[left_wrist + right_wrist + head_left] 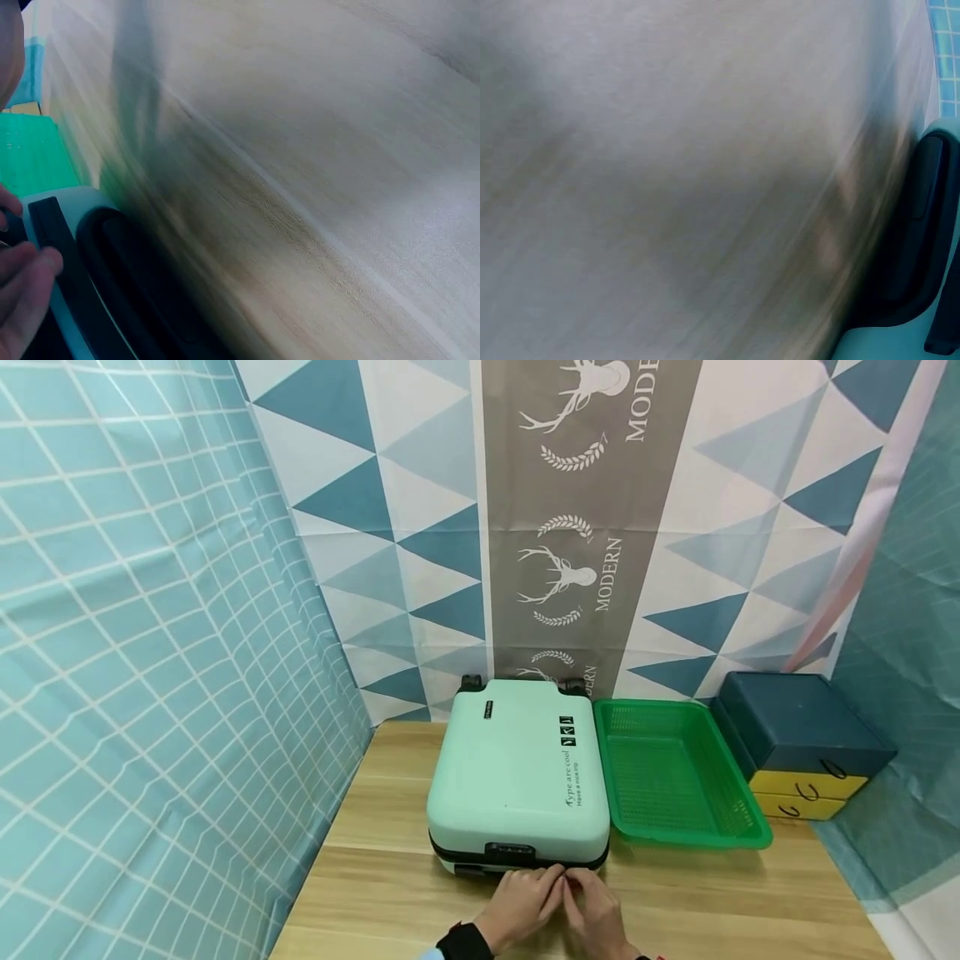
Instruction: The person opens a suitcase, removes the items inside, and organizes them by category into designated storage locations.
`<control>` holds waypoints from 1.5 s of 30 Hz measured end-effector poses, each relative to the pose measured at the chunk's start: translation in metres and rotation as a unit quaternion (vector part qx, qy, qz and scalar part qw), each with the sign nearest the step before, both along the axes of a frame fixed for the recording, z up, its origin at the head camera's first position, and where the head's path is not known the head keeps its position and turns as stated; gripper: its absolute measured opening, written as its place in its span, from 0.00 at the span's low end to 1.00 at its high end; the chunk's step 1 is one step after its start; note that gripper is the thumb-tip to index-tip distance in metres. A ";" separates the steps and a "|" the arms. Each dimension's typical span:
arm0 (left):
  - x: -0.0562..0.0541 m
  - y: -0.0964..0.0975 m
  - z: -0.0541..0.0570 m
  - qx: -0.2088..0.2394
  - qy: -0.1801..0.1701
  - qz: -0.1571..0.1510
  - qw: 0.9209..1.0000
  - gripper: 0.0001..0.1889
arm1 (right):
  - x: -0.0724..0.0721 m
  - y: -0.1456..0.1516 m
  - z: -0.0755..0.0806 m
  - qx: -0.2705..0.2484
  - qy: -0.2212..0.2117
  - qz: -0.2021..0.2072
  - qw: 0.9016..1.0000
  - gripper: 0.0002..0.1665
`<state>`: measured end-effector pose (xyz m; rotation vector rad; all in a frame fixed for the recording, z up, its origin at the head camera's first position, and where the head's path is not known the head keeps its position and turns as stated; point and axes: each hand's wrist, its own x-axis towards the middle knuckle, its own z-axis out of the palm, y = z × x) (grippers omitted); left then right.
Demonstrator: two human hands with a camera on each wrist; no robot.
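A mint-green suitcase (517, 768) lies flat on the wooden table, its lid down and its wheels toward the wall. Along its front side run a black zipper band (597, 862) and a black combination lock (510, 851). Right of the lock, my left hand (522, 902) and right hand (595, 912) meet at the zipper, fingertips pinched close together. The pull itself is hidden by the fingers. Fingers (30, 289) show beside the black zipper band in the left wrist view. Only the suitcase's black handle (911, 247) and edge show in the right wrist view, without the hand.
A green plastic basket (678, 777) stands right against the suitcase. Beyond it is a dark blue box (806, 718) with yellow drawers (810, 785). Patterned cloth (435, 527) hangs behind, and blue checked cloth (150, 652) borders the table (360, 893) on the left.
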<state>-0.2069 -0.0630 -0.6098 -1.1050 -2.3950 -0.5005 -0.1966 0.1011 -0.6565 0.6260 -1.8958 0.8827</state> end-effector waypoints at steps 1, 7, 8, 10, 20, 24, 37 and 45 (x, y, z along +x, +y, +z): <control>-0.001 0.000 0.000 0.008 -0.026 -0.002 1.000 0.12 | 0.000 0.000 0.000 0.002 0.004 0.005 1.000 0.16; -0.007 -0.006 -0.001 0.125 -0.178 -0.044 0.975 0.14 | -0.003 0.005 -0.003 0.054 0.049 0.051 0.996 0.17; -0.008 -0.008 -0.001 0.139 -0.189 -0.051 0.971 0.13 | -0.004 0.005 -0.004 0.062 0.053 0.058 0.995 0.17; -0.011 -0.011 -0.001 0.150 -0.196 -0.060 0.967 0.11 | -0.004 0.006 -0.004 0.074 0.059 0.069 0.993 0.17; -0.009 -0.018 0.008 0.053 -0.153 -0.079 0.984 0.07 | -0.019 0.006 0.071 0.073 0.213 0.130 0.966 0.15; -0.009 -0.018 0.008 0.011 -0.107 -0.063 0.992 0.05 | -0.041 0.000 0.098 0.127 0.206 0.081 0.967 0.14; -0.009 -0.020 0.004 -0.016 -0.035 -0.055 0.998 0.08 | -0.072 0.009 0.095 0.310 -0.008 0.013 0.951 0.43; -0.009 -0.033 -0.001 -0.006 -0.011 -0.058 0.998 0.07 | -0.071 0.010 0.094 0.315 0.002 -0.007 0.949 0.44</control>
